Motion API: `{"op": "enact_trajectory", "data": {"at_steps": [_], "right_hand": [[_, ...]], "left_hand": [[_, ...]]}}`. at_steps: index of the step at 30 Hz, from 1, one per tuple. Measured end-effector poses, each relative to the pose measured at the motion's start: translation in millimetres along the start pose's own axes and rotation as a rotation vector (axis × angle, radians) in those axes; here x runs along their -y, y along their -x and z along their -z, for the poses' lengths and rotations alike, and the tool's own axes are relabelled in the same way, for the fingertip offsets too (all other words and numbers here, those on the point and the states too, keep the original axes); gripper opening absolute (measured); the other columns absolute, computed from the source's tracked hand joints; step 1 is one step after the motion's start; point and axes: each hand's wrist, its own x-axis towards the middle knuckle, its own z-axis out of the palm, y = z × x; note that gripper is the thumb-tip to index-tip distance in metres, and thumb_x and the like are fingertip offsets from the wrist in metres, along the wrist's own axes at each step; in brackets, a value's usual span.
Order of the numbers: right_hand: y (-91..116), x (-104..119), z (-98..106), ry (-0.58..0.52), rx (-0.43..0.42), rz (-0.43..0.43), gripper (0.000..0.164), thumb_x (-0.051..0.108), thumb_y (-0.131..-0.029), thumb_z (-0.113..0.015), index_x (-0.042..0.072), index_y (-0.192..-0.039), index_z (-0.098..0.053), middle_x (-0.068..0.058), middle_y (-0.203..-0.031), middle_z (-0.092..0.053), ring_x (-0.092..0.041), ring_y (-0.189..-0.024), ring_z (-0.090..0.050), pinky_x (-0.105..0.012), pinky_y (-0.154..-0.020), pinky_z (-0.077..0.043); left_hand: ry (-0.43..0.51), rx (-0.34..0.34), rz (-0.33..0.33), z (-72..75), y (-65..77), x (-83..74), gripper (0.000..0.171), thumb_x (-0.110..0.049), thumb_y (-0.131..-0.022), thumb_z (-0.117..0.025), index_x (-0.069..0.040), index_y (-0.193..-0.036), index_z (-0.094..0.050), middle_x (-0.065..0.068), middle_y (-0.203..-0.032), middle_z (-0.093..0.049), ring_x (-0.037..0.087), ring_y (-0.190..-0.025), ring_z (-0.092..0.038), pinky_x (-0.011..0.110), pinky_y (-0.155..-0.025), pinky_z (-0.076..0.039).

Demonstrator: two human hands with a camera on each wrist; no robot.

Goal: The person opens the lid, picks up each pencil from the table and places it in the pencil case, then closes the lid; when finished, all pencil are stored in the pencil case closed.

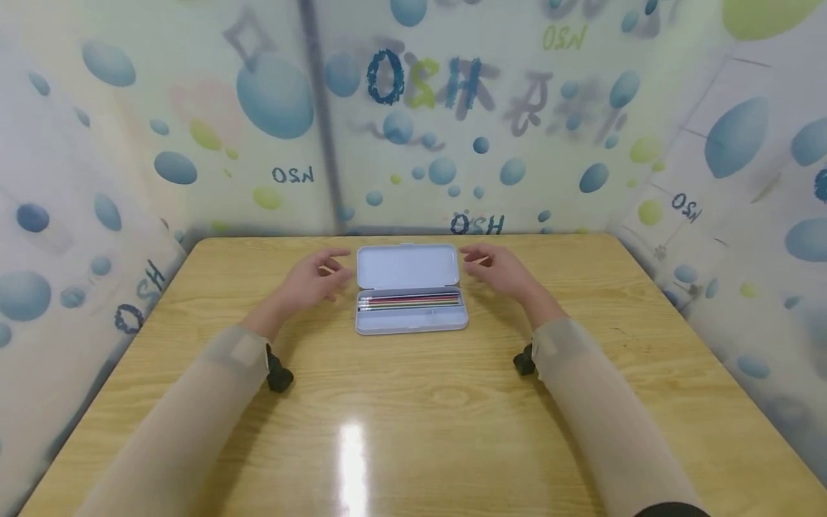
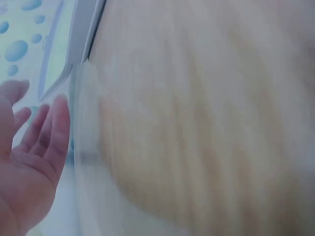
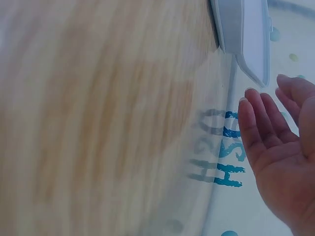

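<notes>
A pale pencil case (image 1: 411,324) lies on the table with its lid (image 1: 408,267) raised toward the back wall. Inside, several pencils (image 1: 410,300) in different colours lie side by side along the rear of the tray, beside a small clear item (image 1: 431,314) too small to make out. Just left of the lid, my left hand (image 1: 319,278) holds nothing, its fingers loosely bent. My right hand (image 1: 496,269) is on the lid's other side, likewise holding nothing. Both wrist views show a relaxed left palm (image 2: 32,162) and right palm (image 3: 280,157) near the case's ends.
The wooden table (image 1: 413,402) reaches back to a wall covering (image 1: 413,143) printed with blue and green drops, which also closes in both sides. A dark wrist camera (image 1: 278,373) sits under the left cuff, and another camera (image 1: 525,360) under the right.
</notes>
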Motion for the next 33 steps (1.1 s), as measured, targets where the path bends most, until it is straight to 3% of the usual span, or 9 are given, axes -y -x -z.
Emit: {"op": "enact_trajectory", "data": {"at_steps": [5,13,21,26,33], "right_hand": [[-11.7,0.5,-7.2,-0.042,-0.015,-0.022,0.051,0.027,-0.113,-0.062,0.017,-0.163,-0.053,-0.016,-0.155,-0.061,-0.036,-0.132,-0.066,-0.051,-0.109,-0.059],[-17.1,6.4,-16.0,-0.039,-0.016,-0.052,0.055,0.024,-0.113,-0.062,0.017,-0.166,-0.048,-0.018,-0.154,-0.061,-0.038,-0.134,-0.064,-0.052,-0.114,-0.056],[-17.6,9.2,-17.6,-0.039,-0.030,-0.049,0.055,0.021,-0.115,-0.058,0.020,-0.169,-0.044,-0.017,-0.153,-0.060,-0.036,-0.132,-0.065,-0.051,-0.112,-0.058],[-15.5,10.9,-17.5,-0.023,-0.054,-0.035,0.053,0.022,-0.115,-0.057,0.023,-0.167,-0.047,-0.015,-0.152,-0.061,-0.034,-0.127,-0.064,-0.048,-0.105,-0.058],[-14.4,11.6,-18.3,-0.075,-0.106,0.007,0.047,0.017,-0.116,-0.056,0.021,-0.163,-0.053,-0.016,-0.139,-0.064,-0.031,-0.106,-0.069,-0.039,-0.087,-0.058]], "left_hand": [[0.007,-0.024,0.030,-4.8,-14.5,-0.6,0.062,-0.031,-0.113,-0.064,-0.016,-0.169,-0.042,0.021,-0.152,-0.058,0.040,-0.128,-0.067,0.045,-0.088,-0.067],[-0.023,-0.031,0.029,-15.1,-29.5,-1.2,0.059,-0.023,-0.114,-0.061,-0.013,-0.169,-0.042,0.025,-0.155,-0.057,0.041,-0.127,-0.068,0.038,-0.083,-0.067],[-0.041,-0.084,0.044,-18.7,-30.3,-1.6,0.050,-0.016,-0.114,-0.058,-0.018,-0.164,-0.052,0.020,-0.146,-0.061,0.034,-0.110,-0.070,0.030,-0.075,-0.063],[-0.071,-0.094,0.033,-17.3,-27.9,-2.3,0.052,-0.018,-0.114,-0.059,-0.021,-0.165,-0.051,0.018,-0.146,-0.063,0.035,-0.116,-0.065,0.031,-0.076,-0.059],[-0.062,-0.135,-0.012,-20.2,-24.6,-3.6,0.053,-0.015,-0.112,-0.060,-0.020,-0.164,-0.053,0.019,-0.143,-0.065,0.036,-0.117,-0.066,0.031,-0.076,-0.058]]}}
